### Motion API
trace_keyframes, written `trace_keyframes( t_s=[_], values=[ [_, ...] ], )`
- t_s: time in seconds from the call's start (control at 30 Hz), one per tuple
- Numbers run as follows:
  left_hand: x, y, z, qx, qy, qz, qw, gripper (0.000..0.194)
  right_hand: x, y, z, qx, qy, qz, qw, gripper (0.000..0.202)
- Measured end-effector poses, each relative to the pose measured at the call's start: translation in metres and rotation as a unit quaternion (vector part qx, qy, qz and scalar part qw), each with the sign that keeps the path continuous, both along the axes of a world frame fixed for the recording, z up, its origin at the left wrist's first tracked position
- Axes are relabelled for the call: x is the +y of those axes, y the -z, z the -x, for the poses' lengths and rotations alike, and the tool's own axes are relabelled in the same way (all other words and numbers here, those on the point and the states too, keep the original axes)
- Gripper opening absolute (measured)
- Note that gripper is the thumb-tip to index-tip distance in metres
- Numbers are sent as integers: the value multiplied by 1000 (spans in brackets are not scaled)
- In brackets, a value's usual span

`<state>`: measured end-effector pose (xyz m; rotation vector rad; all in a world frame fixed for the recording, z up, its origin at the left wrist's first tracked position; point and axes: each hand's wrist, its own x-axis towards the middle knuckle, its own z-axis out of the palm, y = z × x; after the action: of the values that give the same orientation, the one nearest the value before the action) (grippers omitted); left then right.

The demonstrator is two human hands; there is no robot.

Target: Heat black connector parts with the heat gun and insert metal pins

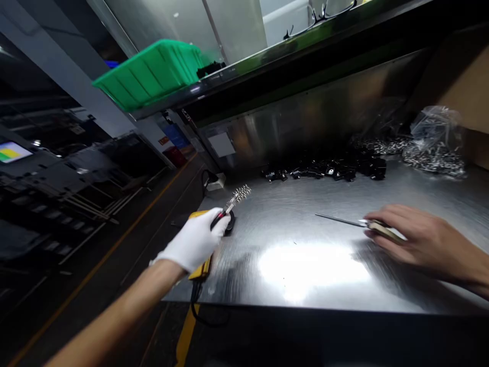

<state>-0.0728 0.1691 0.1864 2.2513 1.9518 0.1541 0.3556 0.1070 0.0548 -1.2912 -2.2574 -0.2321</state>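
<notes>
On the bare metal workbench (pixel 267 224), many things lie toward the back: a loose row of small black parts (pixel 338 171), and at its right a heap of shiny metal pieces (pixel 435 158) with a clear plastic bag (pixel 437 125). A brown cardboard box (pixel 471 84) stands at the right end. Above, a shelf (pixel 263 56) carries a green plastic bin (pixel 153 74) and a pair of glasses (pixel 313 23). At the left edge, a yellow device (pixel 200 270) is partly covered by the gloved left hand (pixel 200 237), and a black cable (pixel 194 293) hangs from it.

This left hand is closed around a black-and-red tool (pixel 229 205), at the left side of the bench; at its far end is a cluster of small silvery pieces (pixel 242 192). The bare right hand (pixel 424 237) grips a screwdriver (pixel 355 223) over the right side; its handle is pale yellowish, and its thin grey shaft points left.

A red sign (pixel 163 140) in the background has letters too small to read.
</notes>
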Motion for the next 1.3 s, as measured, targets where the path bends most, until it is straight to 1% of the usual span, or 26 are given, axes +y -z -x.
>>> trace_keyframes(
  t_s=[0.03,0.07,0.13,0.17,0.23,0.33,0.4,0.5,0.6,0.67,0.97,1.1,1.2,1.3],
  values=[
    [25,-9,1,135,29,-24,990,41,21,-3,11,0,-8,-4,1000,23],
    [48,-15,1,260,51,-26,964,43,40,-4,21,-7,-17,-18,1000,23],
    [86,-19,-1,344,67,-19,936,40,68,-3,37,-18,-39,-47,998,25],
    [101,-19,-3,370,73,-12,926,37,76,0,42,-17,-50,-59,997,25],
    [124,-12,-7,402,87,3,912,32,83,9,46,-7,-66,-64,996,26],
    [146,5,-14,440,116,22,890,32,81,19,40,8,-64,-11,998,27],
    [156,15,-19,454,133,33,880,34,79,22,36,26,-58,30,998,27],
    [167,25,-26,477,162,38,863,36,80,22,35,55,-64,57,995,27],
    [174,29,-32,514,195,25,835,37,82,24,38,68,-69,73,993,25],
    [178,30,-34,529,202,18,824,38,82,25,38,70,-65,79,992,24],
    [186,35,-36,503,220,-49,834,45,82,28,38,68,-60,98,991,23],
    [185,35,-39,500,232,-61,832,42,82,30,39,68,-61,96,991,23],
    [182,34,-40,507,242,-74,824,42,83,32,38,64,-60,88,992,24],
    [179,31,-39,533,248,-89,804,45,83,32,38,59,-57,77,994,23]
  ],
)
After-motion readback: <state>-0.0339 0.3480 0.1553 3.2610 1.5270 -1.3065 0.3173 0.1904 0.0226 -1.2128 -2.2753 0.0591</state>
